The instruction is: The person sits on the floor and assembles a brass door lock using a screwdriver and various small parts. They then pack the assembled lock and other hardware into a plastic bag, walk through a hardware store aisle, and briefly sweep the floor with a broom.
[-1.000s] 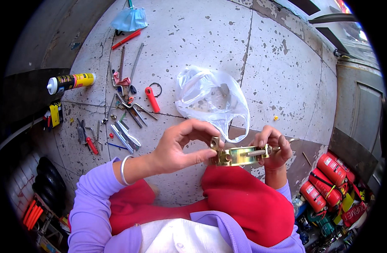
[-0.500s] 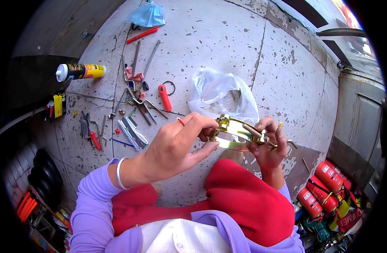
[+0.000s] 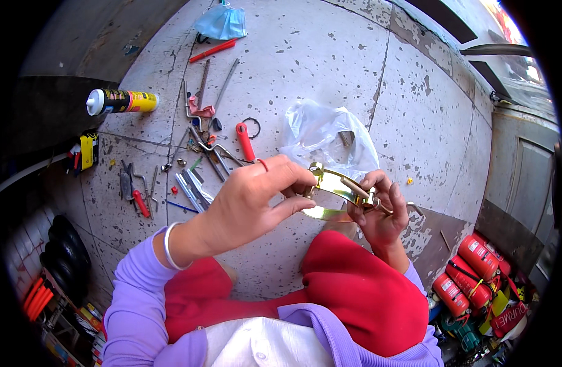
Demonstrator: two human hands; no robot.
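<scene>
A shiny gold-coloured metal pipe clamp (image 3: 337,185), a curved band with lugs at its ends, is held up in front of my knees. My left hand (image 3: 247,192) pinches the lug at its left end between thumb and fingers. My right hand (image 3: 382,220) grips the other end, where a bolt and a bent metal rod (image 3: 414,208) stick out past the fingers. Part of the bolt is hidden by these fingers. Just beyond the clamp, a clear plastic bag (image 3: 311,131) lies on the floor with a small metal piece inside.
Loose hex keys and rods (image 3: 210,144), a red-handled tool (image 3: 245,140) and a box cutter (image 3: 192,186) are scattered at the left. Farther out lie a sealant tube (image 3: 123,101), a red pen (image 3: 212,50) and a blue mask (image 3: 221,23). Fire extinguishers (image 3: 477,257) stand at the right.
Both hands and the clamp have shifted slightly left, and the clamp has tilted a little. My left hand now covers part of the box cutter. Both grips stay on the clamp.
</scene>
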